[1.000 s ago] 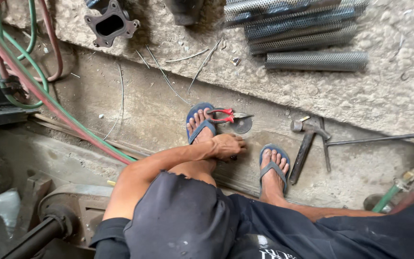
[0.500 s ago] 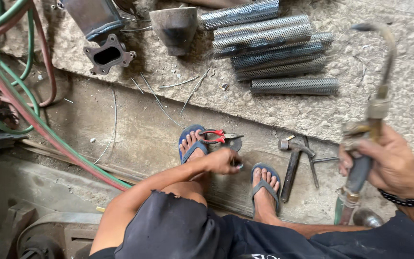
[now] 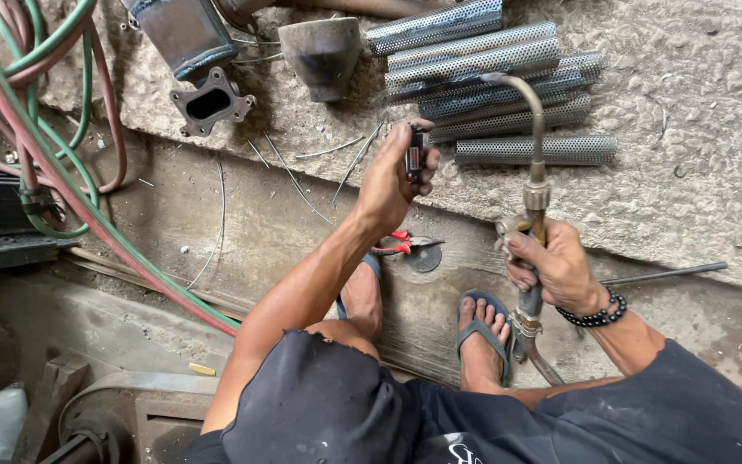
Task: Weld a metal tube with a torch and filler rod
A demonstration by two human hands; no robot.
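Down on the floor, the person crouches in sandals at the foot of a rough concrete ledge [image 3: 689, 189]. The right hand [image 3: 556, 271] has its fingers clenched round the body of a gas torch [image 3: 532, 198], held upright, its curved nozzle arching over toward the left above the ledge's front edge. The torch's lower end drops past the right foot [image 3: 483, 339].

The left hand [image 3: 392, 176] is raised over the same front edge, fingers grasping a small dark lighter [image 3: 416, 155], pinched between thumb and fingertips. Lighter and nozzle tip are near each other but apart.

On the ledge, just behind the hands, lies a stack of perforated metal tubes [image 3: 491, 60], lengthwise side by side, one more lying alone nearest the edge. Left of them stands a dark metal cone [image 3: 324, 56], and further left a flange [image 3: 210, 103] lies flat beside a steel box section. A few thin wires are scattered along the ledge's front edge.

Below, on the floor, red-handled pliers [image 3: 405, 245] lie just beside the left foot. Red and green hoses [image 3: 53, 172] sweep down the left side, from the far corner toward the person's left knee. A thin rod [image 3: 663, 273] lies at the foot of the ledge on the right.
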